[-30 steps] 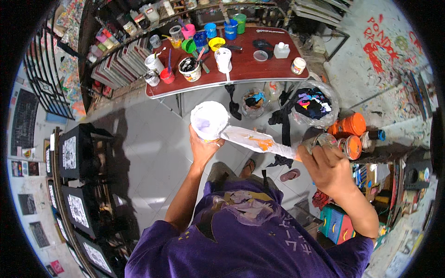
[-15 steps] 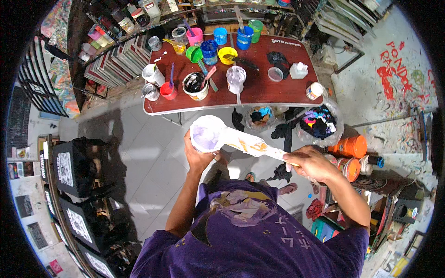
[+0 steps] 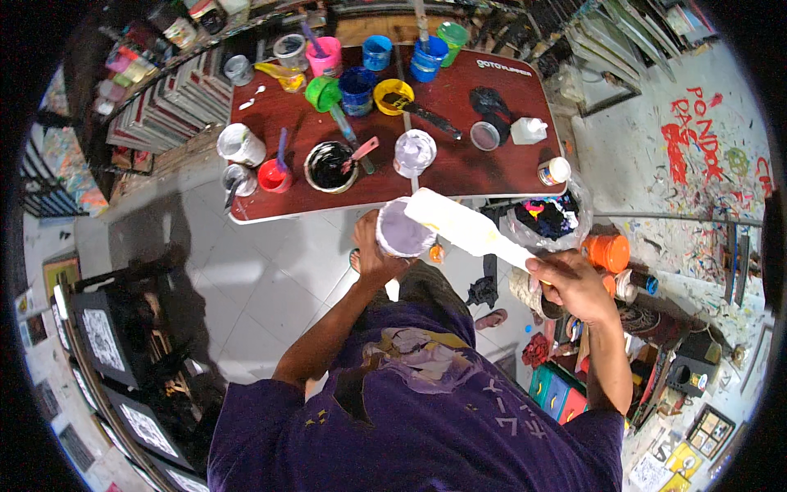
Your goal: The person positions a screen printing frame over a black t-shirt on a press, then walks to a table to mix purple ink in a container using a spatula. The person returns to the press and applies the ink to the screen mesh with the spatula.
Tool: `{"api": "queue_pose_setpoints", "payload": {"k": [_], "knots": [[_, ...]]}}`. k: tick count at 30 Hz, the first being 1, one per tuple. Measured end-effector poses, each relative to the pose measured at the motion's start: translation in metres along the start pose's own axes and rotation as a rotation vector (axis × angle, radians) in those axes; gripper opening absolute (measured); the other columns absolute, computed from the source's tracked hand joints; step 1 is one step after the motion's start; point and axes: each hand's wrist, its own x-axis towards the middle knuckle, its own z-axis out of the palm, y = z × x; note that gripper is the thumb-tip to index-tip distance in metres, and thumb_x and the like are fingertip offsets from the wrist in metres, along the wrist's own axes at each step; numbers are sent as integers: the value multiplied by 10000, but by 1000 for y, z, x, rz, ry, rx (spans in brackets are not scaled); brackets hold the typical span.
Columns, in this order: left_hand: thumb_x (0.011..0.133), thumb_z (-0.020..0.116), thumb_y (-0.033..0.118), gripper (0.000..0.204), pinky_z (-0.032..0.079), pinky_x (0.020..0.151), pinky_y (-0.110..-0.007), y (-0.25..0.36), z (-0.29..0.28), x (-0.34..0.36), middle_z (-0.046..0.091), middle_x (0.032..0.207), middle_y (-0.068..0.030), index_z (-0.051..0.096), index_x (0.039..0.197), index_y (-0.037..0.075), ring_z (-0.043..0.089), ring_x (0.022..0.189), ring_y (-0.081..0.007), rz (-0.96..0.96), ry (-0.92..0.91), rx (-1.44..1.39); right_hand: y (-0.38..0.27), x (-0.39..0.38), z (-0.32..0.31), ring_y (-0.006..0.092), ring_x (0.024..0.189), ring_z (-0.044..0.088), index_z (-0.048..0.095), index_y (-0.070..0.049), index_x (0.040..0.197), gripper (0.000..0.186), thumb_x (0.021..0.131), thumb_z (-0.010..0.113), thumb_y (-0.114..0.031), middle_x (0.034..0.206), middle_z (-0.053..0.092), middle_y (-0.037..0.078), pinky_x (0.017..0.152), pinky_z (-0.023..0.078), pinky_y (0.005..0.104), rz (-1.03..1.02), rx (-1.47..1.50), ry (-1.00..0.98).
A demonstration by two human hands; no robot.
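Observation:
My left hand [image 3: 377,252] is wrapped around the side of a white tub [image 3: 405,233], tilted so that pale lilac paint shows inside. In my right hand [image 3: 579,285] is the handle of a broad paint spatula [image 3: 466,226] coated in white, with a few yellowish stains. Its blade slants up to the left, and the tip lies over the tub's right rim; whether it touches the rim I cannot tell. Beyond it, on the table, stands another tub [image 3: 416,152] of pale lilac paint.
The dark red table [image 3: 459,180] bears several paint pots, among them a black-filled tub [image 3: 331,167], a red cup [image 3: 275,176] and a yellow pot [image 3: 393,97]. A plastic bag of stained rags [image 3: 548,218] is below its right end. Black framed panels [image 3: 102,338] stand at left.
The tub has moved right and tilted more towards me. The spatula has turned, showing a broader white face, and its tip has risen at the rim. The whole view has shifted.

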Motion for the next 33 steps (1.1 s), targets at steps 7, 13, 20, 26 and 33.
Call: {"api": "queue_pose_setpoints", "payload": {"k": [7, 13, 20, 26, 33], "knots": [[521, 988, 287, 964, 433, 955, -481, -19, 91, 24, 532, 1195, -151, 483, 1302, 33, 531, 1112, -336, -188, -104, -476, 33, 28, -20, 78, 477, 363, 660, -20, 696, 494, 965, 648, -434, 518, 451, -18, 474, 268, 292, -6, 68, 22], [563, 966, 291, 999, 430, 1047, -456, -20, 124, 61, 563, 1292, -112, 436, 1382, 77, 549, 1211, -273, -37, -277, -155, 60, 37, -78, 139, 540, 503, 708, -33, 814, 414, 953, 646, -418, 580, 537, 32, 537, 385, 332, 269, 1, 47], [577, 962, 313, 971, 457, 1018, -464, 17, 159, 81, 539, 1226, -159, 439, 1351, 51, 547, 1156, -345, -190, -288, -208, 137, 39, -140, 228, 654, 583, 667, -68, 1148, 378, 821, 710, -253, 795, 654, 71, 627, 464, 368, -200, -224, 150], [655, 880, 278, 835, 443, 1011, -487, -24, 191, 81, 536, 1231, -171, 486, 1342, 14, 517, 1162, -378, -95, -450, -55, 76, 43, -142, 88, 426, 374, 602, -21, 724, 374, 922, 706, -321, 573, 506, 25, 430, 260, 275, 260, 471, 345], [669, 858, 319, 817, 382, 1052, -507, -92, 242, 75, 534, 1306, -166, 519, 1360, 45, 491, 1211, -395, -42, -363, 158, 67, 52, -127, 72, 441, 369, 648, -10, 763, 354, 915, 716, -322, 589, 566, 32, 431, 229, 274, 269, 521, 347]]}}
